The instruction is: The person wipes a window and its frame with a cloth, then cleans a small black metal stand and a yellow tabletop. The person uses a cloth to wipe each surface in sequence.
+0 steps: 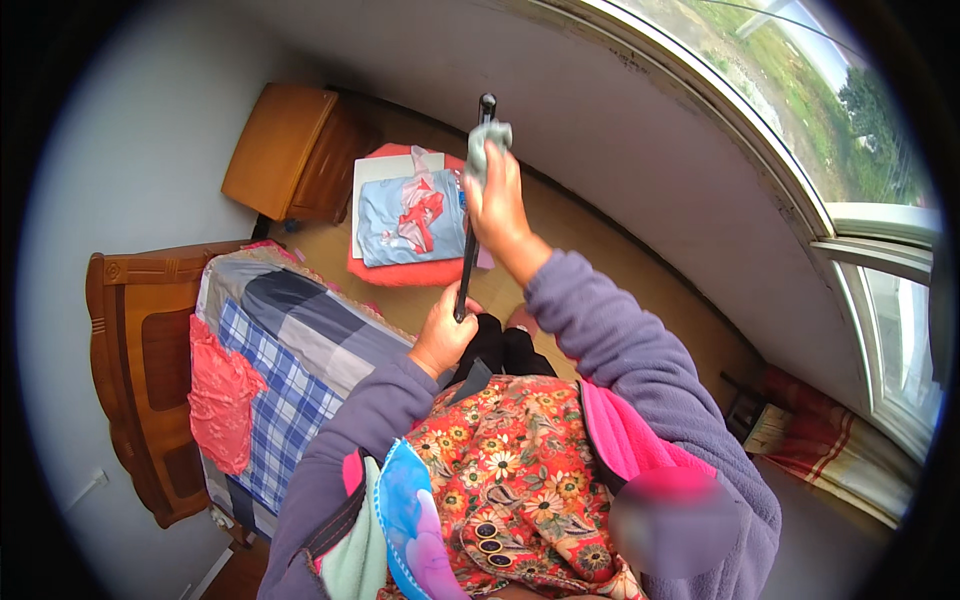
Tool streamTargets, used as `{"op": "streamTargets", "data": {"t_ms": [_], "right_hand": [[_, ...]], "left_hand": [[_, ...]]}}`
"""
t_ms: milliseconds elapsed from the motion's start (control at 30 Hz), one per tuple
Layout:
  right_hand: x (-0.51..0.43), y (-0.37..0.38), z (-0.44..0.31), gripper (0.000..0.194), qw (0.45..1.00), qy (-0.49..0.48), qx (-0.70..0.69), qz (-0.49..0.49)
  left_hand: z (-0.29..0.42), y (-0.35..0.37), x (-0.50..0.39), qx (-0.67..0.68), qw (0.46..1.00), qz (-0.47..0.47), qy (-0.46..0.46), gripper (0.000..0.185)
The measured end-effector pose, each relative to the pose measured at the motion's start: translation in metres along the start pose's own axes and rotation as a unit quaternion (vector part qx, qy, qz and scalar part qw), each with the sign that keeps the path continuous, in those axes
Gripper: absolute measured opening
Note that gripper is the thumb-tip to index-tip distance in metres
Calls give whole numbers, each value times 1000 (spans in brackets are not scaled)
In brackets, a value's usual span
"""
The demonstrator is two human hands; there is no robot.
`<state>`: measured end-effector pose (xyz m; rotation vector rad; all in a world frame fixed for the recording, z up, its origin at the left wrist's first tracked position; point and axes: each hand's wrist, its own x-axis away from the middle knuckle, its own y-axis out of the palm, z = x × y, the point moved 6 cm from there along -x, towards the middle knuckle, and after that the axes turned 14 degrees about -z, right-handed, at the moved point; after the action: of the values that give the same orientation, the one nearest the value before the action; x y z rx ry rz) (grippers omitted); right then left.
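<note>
A slim black rod (469, 259) rises at a slant in front of me, its rounded top end above my hands. My left hand (444, 330) grips the rod near its lower end. Higher up, my right hand (501, 202) presses a crumpled pale grey-green cloth (489, 146) around the rod. The cloth and the fingers hide part of the rod. Beyond the hands, a folded light-blue garment (375, 217) with a pink and red design lies on a red padded stool (405, 275), partly over a flat white board (362, 171).
A wooden bedside cabinet (274, 150) stands by the far wall. On the left is a bed with a carved wooden headboard (157, 352), a blue checked cloth (292, 397) and a coral cloth (221, 394). A wall and window (757, 97) run along the right, near a red-and-cream curtain (832, 465).
</note>
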<state>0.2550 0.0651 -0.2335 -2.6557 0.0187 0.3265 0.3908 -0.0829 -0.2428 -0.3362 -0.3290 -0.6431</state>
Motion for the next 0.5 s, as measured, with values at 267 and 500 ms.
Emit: {"op": "streamTargets", "data": {"t_ms": [267,500], "right_hand": [[-8,-63,-14,38,993,-75,-33,90],[-106,-24,17,12,984,28,174,-36]], "left_hand": [[1,2,-1,-11,1000,-22,17,63],[-2,-6,-10,-12,989,-145,-15,85]]}}
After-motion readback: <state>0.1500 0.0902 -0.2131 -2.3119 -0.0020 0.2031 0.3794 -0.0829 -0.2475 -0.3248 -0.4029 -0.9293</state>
